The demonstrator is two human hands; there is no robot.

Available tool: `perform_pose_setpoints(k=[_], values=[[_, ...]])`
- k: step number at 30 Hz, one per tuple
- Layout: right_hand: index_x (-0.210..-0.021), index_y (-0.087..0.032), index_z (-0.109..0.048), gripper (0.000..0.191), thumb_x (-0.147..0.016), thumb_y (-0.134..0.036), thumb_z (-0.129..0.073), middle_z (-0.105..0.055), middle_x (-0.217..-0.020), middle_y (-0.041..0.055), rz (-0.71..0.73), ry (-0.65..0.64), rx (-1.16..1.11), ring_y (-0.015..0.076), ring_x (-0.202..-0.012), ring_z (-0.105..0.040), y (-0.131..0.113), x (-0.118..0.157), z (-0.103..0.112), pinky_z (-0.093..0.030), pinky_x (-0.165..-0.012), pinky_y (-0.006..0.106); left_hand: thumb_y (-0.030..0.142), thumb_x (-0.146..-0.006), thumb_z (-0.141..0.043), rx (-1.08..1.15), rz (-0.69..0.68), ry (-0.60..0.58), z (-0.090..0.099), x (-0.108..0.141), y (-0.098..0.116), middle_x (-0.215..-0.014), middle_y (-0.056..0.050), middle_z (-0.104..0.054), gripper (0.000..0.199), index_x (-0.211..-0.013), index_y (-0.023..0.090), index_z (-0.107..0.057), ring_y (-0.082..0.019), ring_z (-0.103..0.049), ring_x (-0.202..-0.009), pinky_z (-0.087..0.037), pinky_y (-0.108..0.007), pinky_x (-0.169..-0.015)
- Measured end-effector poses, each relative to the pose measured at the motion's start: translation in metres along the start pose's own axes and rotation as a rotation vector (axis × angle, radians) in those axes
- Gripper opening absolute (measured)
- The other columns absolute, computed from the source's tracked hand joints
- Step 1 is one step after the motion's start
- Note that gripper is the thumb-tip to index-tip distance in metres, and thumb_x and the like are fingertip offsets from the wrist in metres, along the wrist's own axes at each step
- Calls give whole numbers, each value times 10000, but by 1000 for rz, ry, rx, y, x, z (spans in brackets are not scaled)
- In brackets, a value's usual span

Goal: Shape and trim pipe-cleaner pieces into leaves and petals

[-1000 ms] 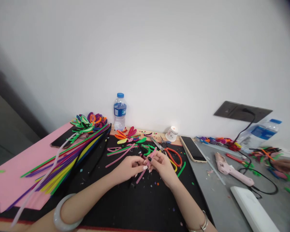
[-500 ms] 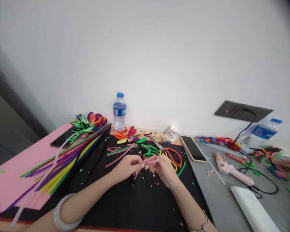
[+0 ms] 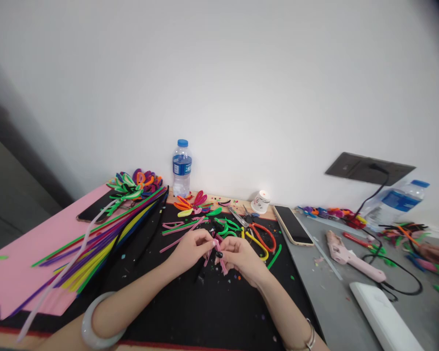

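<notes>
Over the black mat (image 3: 205,317), my left hand (image 3: 197,249) pinches a pink fuzzy stem (image 3: 222,263). Thumb and fingers of my right hand (image 3: 237,256) are closed on the same stem, just beside the left fingertips. The stem hangs down between the two hands. Behind them lie green pieces (image 3: 227,226), scissors with orange handles (image 3: 264,236) and a yellow loop (image 3: 258,243). Pink and green stems (image 3: 181,227) rest behind my left hand.
Long coloured stems (image 3: 106,239) lie on pink sheet (image 3: 32,248) at left. A bottle (image 3: 182,168), paper cup (image 3: 260,202) and phone (image 3: 293,225) stand or lie behind. A pink glue gun (image 3: 354,258), white box (image 3: 384,317) and another person's hand (image 3: 437,253) are at right.
My right hand has turned slightly, and the pink stem's end now points down instead of to the right. Both hands remain close together.
</notes>
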State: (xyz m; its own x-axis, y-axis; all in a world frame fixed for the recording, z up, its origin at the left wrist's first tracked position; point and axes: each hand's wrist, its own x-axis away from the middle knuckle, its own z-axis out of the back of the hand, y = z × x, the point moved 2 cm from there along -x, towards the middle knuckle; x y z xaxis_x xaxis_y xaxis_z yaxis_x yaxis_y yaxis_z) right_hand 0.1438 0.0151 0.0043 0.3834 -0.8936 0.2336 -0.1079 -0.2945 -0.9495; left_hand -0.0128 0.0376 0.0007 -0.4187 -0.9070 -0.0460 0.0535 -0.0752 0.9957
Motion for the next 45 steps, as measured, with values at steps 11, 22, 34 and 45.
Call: perform_pose_setpoints(k=[11, 22, 34, 45], values=[[-685, -164, -626, 145, -684, -292, -696, -583, -551, -43, 48, -13, 278, 50, -397, -398, 2, 1, 1, -310, -378, 165, 363, -789, -576, 29, 15, -14, -3, 0, 4, -542, 36, -515, 277, -619, 147, -536, -103, -490, -503, -398, -225, -514], [-733, -179, -588, 119, -695, -253, -673, -598, -592, -36, 132, 44, 372, 80, -436, -468, 8, -4, 0, -327, -387, 181, 426, -776, -580, 119, 69, -43, -4, -1, 2, -548, 18, -567, 324, -619, 151, -514, -94, -507, -475, -397, -215, -496], [-680, -169, -606, 104, -700, -259, -655, -601, -571, -37, 83, 43, 352, 66, -402, -438, 9, -4, 1, -339, -385, 183, 396, -802, -564, 109, 38, -46, -3, -2, -3, -509, 43, -508, 310, -622, 147, -525, -71, -435, -431, -283, -190, -440], [-658, -176, -559, 99, -695, -225, -636, -628, -562, -34, 92, 48, 289, 76, -423, -478, 5, -3, -1, -375, -425, 188, 291, -767, -571, 242, 110, -41, -3, -1, 1, -561, 26, -554, 179, -671, 144, -534, -80, -473, -472, -339, -195, -477]])
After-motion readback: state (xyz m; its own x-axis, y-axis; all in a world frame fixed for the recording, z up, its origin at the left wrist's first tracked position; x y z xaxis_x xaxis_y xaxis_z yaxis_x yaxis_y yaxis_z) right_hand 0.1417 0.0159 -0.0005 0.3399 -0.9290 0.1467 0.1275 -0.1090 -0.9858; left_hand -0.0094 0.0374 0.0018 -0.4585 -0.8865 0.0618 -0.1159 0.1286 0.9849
